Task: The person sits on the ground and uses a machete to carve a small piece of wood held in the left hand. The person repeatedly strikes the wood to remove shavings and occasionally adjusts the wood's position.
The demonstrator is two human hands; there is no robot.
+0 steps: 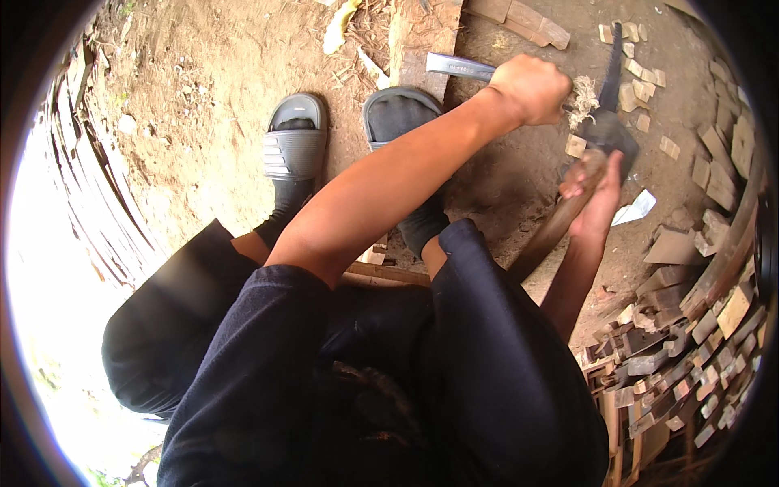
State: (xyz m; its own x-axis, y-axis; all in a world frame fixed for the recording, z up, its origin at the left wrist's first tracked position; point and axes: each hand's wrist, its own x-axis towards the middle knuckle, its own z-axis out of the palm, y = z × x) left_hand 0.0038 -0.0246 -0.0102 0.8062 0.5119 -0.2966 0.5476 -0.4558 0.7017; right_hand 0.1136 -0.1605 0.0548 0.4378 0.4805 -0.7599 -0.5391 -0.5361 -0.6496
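My left hand [529,88] is closed in a fist around a chisel. The chisel's flat grey blade [461,66] points left, its tip over a wooden board [418,40]. A frayed, straw-like tuft [583,102] sticks out at the handle end, right of the fist. My right hand [599,199] grips a hammer by its long wooden handle [548,235], near the head. The dark, blocky hammer head [610,140] is smeared by motion and lies close to the frayed end; I cannot tell whether they touch.
A dark saw-like blade [613,69] lies beyond the hammer among small wood blocks [637,89]. Many wood offcuts [698,349] are piled at the right. More pieces [519,20] lie at the far side. A white scrap [635,208] rests on the dirt floor [195,105] by my right hand.
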